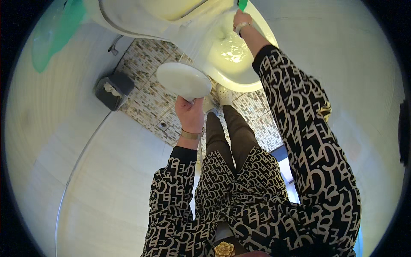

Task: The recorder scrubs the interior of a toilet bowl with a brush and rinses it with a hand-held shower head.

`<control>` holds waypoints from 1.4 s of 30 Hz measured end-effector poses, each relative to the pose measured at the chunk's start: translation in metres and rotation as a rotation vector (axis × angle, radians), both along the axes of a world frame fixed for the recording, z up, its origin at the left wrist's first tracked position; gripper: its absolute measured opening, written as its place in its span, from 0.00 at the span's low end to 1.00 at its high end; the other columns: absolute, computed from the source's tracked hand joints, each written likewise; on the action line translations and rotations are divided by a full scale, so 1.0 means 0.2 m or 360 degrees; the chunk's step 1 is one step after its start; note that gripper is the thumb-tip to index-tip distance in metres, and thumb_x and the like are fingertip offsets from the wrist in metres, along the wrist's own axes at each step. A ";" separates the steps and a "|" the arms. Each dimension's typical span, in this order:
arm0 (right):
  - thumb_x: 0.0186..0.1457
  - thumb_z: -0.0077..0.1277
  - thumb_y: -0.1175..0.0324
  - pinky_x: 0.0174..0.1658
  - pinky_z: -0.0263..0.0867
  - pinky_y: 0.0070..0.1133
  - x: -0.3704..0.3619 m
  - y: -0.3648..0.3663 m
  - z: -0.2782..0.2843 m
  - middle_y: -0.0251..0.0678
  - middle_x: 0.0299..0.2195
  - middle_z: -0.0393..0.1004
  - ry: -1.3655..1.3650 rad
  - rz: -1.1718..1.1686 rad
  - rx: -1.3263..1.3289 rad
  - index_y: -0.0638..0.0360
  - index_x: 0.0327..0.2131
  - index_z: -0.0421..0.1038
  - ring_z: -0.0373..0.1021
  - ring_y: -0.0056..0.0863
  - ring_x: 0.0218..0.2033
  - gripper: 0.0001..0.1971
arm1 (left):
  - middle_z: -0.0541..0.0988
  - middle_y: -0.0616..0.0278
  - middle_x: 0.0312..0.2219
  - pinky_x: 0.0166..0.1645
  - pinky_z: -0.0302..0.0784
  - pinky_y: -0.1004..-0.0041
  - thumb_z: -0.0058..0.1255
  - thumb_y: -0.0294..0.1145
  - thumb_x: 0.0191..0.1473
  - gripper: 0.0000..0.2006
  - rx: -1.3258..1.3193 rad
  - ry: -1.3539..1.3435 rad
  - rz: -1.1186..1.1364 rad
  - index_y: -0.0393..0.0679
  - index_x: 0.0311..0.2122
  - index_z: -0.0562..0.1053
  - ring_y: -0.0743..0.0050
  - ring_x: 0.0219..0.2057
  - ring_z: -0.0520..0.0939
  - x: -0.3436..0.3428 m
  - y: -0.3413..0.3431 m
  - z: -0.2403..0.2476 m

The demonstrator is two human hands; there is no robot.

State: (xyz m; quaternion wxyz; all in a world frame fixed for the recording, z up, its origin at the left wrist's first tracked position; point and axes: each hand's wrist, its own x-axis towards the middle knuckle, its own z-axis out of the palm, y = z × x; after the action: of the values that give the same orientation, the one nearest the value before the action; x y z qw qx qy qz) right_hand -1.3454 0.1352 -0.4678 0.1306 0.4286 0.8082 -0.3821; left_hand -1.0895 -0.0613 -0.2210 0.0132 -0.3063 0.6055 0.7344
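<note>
My left hand (189,115), with a gold-toned band at the wrist, is closed on the near edge of a white plate-like disc (184,80). The disc is smooth and oval as seen from here, held out beside the basin. At the top, my right hand (242,19) reaches over the white basin (257,81), its fingers closed on a small green object (242,4). Most of that object is cut off by the picture's edge, so its kind does not show. Shiny water (233,51) lies in the basin under my right wrist.
A dark grey bin (113,91) with white paper in it stands left on the mosaic-tiled floor (147,60). A small metal fitting (113,49) is on the wall above. Green translucent material (58,34) is at upper left. My feet in pale clogs (223,94) stand below the basin.
</note>
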 end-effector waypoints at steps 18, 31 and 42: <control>0.57 0.31 0.48 0.34 0.64 0.42 0.55 0.43 0.22 0.55 0.28 0.71 -0.0005 0.1050 0.0599 0.64 0.33 0.68 0.68 0.54 0.32 0.26 | 0.76 0.65 0.33 0.39 0.68 0.80 0.53 0.22 0.47 0.11 -0.0096 -0.0144 -0.0355 0.36 0.38 0.70 0.82 0.34 0.74 0.13 -0.01 0.05; 0.57 0.29 0.48 0.34 0.64 0.41 0.65 0.70 0.39 0.48 0.31 0.72 -0.0289 0.1751 0.0855 0.54 0.35 0.63 0.68 0.50 0.31 0.20 | 0.76 0.67 0.31 0.37 0.68 0.80 0.53 0.24 0.48 0.10 -0.0069 -0.0233 -0.0329 0.37 0.37 0.70 0.84 0.33 0.73 0.17 -0.02 -0.01; 0.58 0.29 0.52 0.38 0.65 0.37 0.51 0.80 0.56 0.43 0.35 0.73 -0.0774 0.2608 0.1046 0.48 0.44 0.64 0.70 0.43 0.36 0.18 | 0.76 0.68 0.29 0.35 0.68 0.81 0.54 0.28 0.49 0.11 -0.0001 -0.0180 -0.0032 0.36 0.37 0.70 0.85 0.30 0.72 0.30 -0.09 -0.03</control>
State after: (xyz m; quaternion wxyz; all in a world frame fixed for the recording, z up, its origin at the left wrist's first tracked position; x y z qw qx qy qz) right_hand -1.2433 0.2959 -0.3552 0.3991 -0.1947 0.8777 0.1802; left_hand -1.0297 -0.0796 -0.2263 0.0545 -0.3413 0.6071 0.7155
